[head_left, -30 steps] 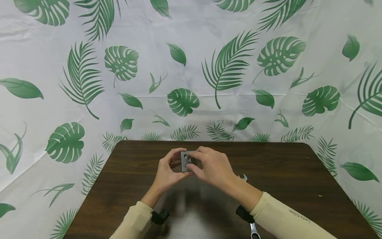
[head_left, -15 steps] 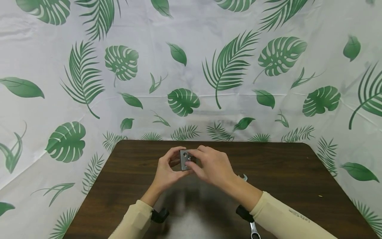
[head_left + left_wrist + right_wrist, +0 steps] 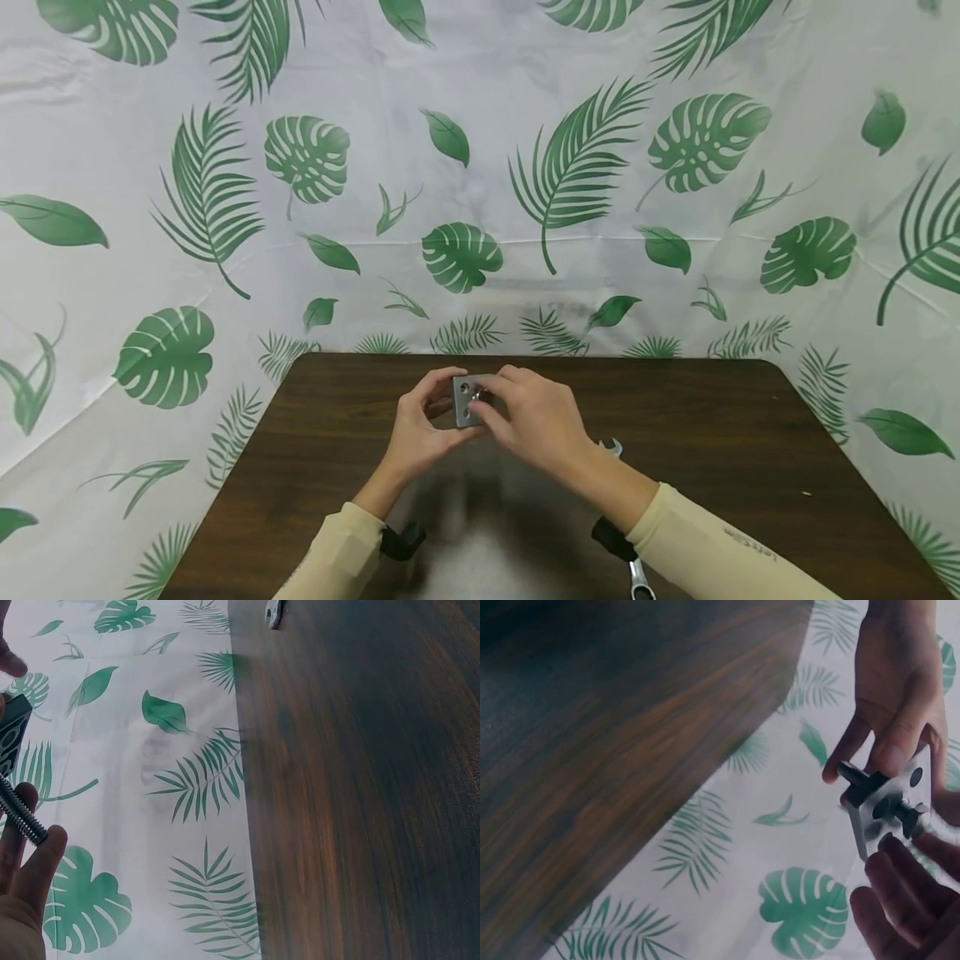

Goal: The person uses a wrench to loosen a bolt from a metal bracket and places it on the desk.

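My left hand (image 3: 420, 425) holds a small grey metal block (image 3: 460, 404) by its edges above the table. Round holes show in its face. My right hand (image 3: 538, 417) pinches a small metal fastener (image 3: 909, 815) at that face with thumb and fingers; whether it is a bolt or a screw I cannot tell. In the left wrist view a threaded rod (image 3: 22, 813) sticks out from the block's far side, and my left fingertips lie against its end. The right fingers partly cover the face in the head view.
A combination wrench (image 3: 640, 577) lies on the dark wooden table (image 3: 720, 433), partly hidden under my right forearm. A tiny yellowish scrap (image 3: 806, 493) lies further right. A leaf-printed white cloth (image 3: 570, 300) hangs behind the table.
My right thumb and fingers have shifted slightly around the fastener, uncovering the lower hole again. The block has risen a little; my left hand keeps its grip.
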A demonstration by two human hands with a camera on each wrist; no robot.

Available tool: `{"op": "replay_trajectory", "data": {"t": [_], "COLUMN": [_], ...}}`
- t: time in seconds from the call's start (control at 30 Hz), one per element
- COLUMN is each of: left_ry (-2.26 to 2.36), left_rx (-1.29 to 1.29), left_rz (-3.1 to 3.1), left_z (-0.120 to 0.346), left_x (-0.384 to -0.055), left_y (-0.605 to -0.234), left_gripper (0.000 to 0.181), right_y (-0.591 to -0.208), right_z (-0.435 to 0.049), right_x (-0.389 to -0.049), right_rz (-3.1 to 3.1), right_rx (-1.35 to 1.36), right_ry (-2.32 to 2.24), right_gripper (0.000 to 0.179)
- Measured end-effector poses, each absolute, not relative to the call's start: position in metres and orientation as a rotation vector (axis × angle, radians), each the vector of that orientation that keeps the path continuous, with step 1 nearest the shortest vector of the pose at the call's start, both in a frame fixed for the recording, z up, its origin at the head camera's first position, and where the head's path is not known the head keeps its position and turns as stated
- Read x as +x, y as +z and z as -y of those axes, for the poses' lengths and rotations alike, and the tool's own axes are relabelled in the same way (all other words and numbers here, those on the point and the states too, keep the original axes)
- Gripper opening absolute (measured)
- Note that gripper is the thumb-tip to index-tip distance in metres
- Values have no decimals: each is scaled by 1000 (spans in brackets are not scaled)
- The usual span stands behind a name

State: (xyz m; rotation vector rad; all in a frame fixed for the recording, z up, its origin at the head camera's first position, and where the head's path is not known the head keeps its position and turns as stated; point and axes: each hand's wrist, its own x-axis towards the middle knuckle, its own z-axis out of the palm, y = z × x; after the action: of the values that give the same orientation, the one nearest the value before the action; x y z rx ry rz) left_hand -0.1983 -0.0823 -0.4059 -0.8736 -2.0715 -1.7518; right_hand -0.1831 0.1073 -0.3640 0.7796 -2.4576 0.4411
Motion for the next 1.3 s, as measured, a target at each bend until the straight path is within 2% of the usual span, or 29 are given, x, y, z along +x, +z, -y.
{"op": "replay_trajectory", "data": {"t": [0.1, 0.2, 0.3, 0.5, 0.6, 0.7, 0.83, 0.97, 1.07, 1.17, 1.3], "left_ry": [-1742, -1747, -1755, -1724, -1722, -1732, -1740, -1728, -1715, -1720, -1725], "left_rx": [-864, -860, -866, -880, -887, -886, -885, -893, -887, -880, -877], "left_rz": [2079, 2086, 2086, 2077, 2071, 2074, 2071, 2063, 2076, 2085, 2078], "left_z": [83, 83, 82, 82, 82, 82, 83, 83, 83, 83, 82], "left_x": [-198, -197, -197, -197, -198, -198, -198, -198, -199, -199, -199], "left_y": [-405, -404, -403, -404, -404, -405, -405, -406, -407, -408, -408], "left_gripper": [67, 67, 66, 66, 67, 67, 66, 67, 68, 68, 67], "right_y": [-362, -362, -362, -362, -360, -360, -361, -361, -361, -361, -363], "right_z": [-106, -107, -108, -106, -105, -106, -107, -106, -106, -107, -109], "right_x": [-184, -185, -185, -183, -183, -184, -183, -182, -183, -183, -182], "right_rz": [2491, 2454, 2409, 2463, 2481, 2443, 2385, 2457, 2501, 2466, 2423], "right_rx": [743, 832, 899, 728, 694, 795, 892, 764, 717, 801, 851], "right_ry": [453, 446, 432, 463, 481, 468, 455, 484, 474, 448, 424], "right_gripper": [22, 17, 22, 29, 24, 15, 25, 27, 23, 18, 30]}}
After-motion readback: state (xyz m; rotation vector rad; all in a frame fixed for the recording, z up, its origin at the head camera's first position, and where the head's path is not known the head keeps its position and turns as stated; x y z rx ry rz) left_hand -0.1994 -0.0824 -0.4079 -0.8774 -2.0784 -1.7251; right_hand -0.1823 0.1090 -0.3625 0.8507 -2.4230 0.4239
